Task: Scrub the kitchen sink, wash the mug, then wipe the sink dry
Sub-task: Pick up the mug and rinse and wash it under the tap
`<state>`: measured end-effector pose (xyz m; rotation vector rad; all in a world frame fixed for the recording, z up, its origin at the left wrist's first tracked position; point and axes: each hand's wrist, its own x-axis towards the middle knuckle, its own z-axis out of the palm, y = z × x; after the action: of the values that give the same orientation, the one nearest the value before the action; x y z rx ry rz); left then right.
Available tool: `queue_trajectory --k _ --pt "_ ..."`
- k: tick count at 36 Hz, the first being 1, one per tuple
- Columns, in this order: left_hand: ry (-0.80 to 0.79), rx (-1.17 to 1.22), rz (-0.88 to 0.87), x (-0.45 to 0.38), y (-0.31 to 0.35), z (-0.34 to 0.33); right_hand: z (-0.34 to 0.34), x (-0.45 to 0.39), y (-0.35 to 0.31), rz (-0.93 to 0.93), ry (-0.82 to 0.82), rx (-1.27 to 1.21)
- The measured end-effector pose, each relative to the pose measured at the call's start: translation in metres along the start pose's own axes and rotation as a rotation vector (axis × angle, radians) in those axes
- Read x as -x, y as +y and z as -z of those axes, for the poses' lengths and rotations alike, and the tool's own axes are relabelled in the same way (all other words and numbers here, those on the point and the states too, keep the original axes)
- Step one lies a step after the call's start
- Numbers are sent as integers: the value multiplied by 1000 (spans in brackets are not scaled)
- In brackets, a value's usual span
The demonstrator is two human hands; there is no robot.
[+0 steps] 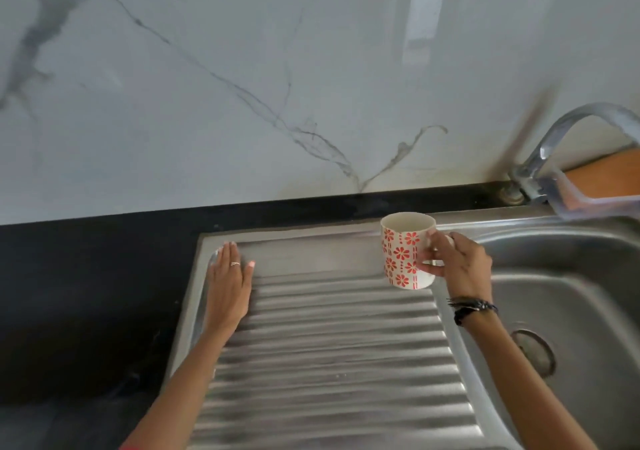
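Upright white mug with red flowers at the far right end of the ribbed steel drainboard, beside the sink basin. Right hand pinching its handle. Left hand flat on the drainboard's far left corner, fingers straight, holding nothing.

The left hand is lying flat with fingers straight and pointing toward twelve o'clock, its forearm running down toward seven o'clock, while the right hand, at three o'clock from it, is curling its fingers inward toward nine o'clock, wrist wearing dark bands.
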<state>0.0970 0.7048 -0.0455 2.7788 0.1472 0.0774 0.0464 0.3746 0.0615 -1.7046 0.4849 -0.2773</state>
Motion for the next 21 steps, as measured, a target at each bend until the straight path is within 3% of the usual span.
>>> queue_trajectory --k 9,21 --pt "34 -45 56 6 0 -9 -35 16 -7 -12 102 -58" --pt "-30 -100 29 2 32 -28 23 3 11 -23 270 -64"
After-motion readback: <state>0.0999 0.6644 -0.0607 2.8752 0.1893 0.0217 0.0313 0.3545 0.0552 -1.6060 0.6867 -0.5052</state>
